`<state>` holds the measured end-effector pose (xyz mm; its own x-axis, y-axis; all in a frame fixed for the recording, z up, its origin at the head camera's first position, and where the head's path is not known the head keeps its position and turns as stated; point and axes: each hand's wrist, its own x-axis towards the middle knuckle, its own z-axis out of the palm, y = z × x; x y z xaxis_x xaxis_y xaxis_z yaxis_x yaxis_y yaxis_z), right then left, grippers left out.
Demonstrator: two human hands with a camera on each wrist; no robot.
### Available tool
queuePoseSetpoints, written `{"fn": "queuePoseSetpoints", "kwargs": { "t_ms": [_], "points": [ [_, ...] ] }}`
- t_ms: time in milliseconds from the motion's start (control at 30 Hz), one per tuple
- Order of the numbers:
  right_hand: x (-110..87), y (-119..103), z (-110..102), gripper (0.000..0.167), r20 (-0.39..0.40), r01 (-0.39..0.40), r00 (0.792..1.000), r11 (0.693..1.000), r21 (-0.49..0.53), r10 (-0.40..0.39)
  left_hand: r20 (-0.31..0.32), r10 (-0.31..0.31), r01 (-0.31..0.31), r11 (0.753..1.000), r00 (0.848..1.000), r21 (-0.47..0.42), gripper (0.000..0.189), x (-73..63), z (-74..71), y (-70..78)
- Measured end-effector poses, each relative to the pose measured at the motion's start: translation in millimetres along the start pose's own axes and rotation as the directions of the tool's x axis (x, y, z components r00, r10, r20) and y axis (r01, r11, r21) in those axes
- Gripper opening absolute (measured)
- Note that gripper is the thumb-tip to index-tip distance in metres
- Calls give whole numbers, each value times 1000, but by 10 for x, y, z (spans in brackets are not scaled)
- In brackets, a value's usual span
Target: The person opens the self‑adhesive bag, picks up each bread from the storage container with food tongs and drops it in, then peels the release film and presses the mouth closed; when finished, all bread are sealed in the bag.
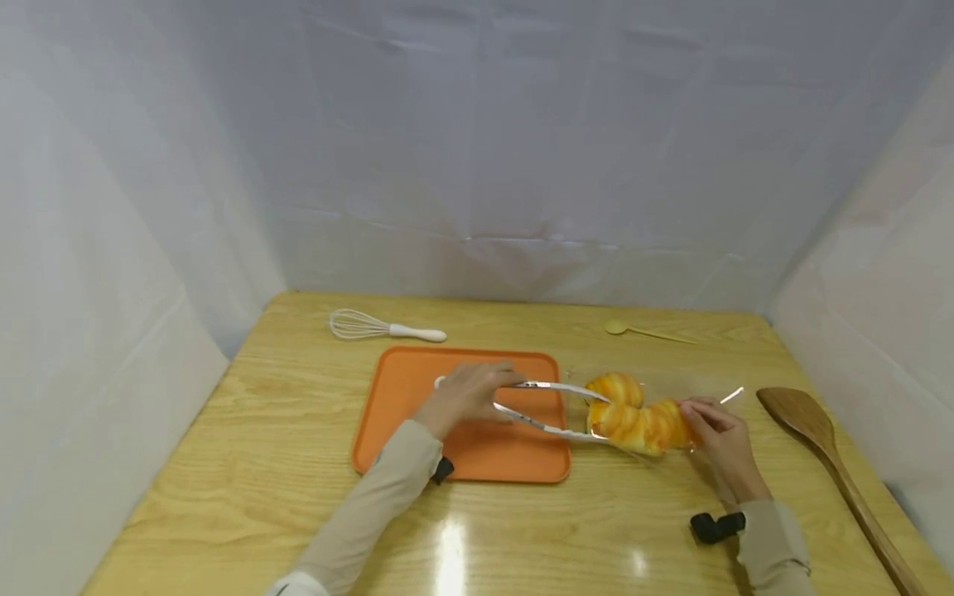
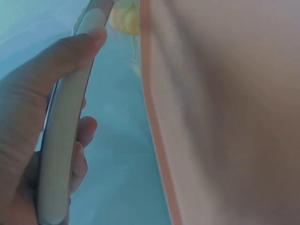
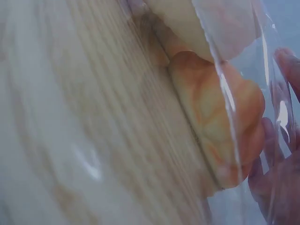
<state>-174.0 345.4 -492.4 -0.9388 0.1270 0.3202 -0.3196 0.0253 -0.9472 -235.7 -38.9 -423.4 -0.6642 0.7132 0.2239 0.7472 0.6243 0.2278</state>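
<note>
My left hand (image 1: 468, 399) grips a pair of metal tongs (image 1: 557, 386) above the orange tray; in the left wrist view its thumb lies along the pale handle (image 2: 65, 131). Spread apart, the tongs' arms point right, their ends at golden bread rolls (image 1: 633, 426). At the rolls' right end, my right hand (image 1: 721, 443) pinches a clear plastic bag (image 3: 282, 115). The right wrist view shows the bag's edge crossing in front of a ridged roll (image 3: 215, 122), with fingers (image 3: 272, 140) seen through the film.
An orange tray (image 1: 522, 463) lies at the middle of the wooden table (image 1: 246, 463). Behind it is a white whisk (image 1: 413, 332). A small yellow spoon (image 1: 633, 329) lies at the back right, and a large wooden spatula (image 1: 827, 447) along the right side. Pale sheets (image 1: 477, 149) enclose the table.
</note>
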Motion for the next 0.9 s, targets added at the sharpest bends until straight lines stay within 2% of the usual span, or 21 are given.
{"fn": "queuePoseSetpoints", "kwargs": {
  "t_ms": [167, 333, 533, 767, 900],
  "points": [
    [7, 6, 9, 20, 9, 35, 999, 999, 3, -35, 34, -39, 40, 999, 999, -24, 60, -65, 7, -38],
    [18, 28, -7, 25, 23, 69, 997, 998, 3, -69, 48, -121, 125, 987, 992, -99, 64, -154, -7, -74],
    [31, 27, -20, 25, 33, 81, 996, 997, -10, -80, 34, -199, 202, 967, 979, -153, 66, -285, -45, -143],
    [4, 13, -16, 26, 38, 81, 996, 997, -15, -80, -24, -270, 258, 938, 963, -230, 69, -600, -124, -322],
    [4, 13, -7, 25, 33, 72, 997, 997, -15, -72, -56, -346, 314, 899, 937, -305, 66, -868, -200, -466]
  ]
}}
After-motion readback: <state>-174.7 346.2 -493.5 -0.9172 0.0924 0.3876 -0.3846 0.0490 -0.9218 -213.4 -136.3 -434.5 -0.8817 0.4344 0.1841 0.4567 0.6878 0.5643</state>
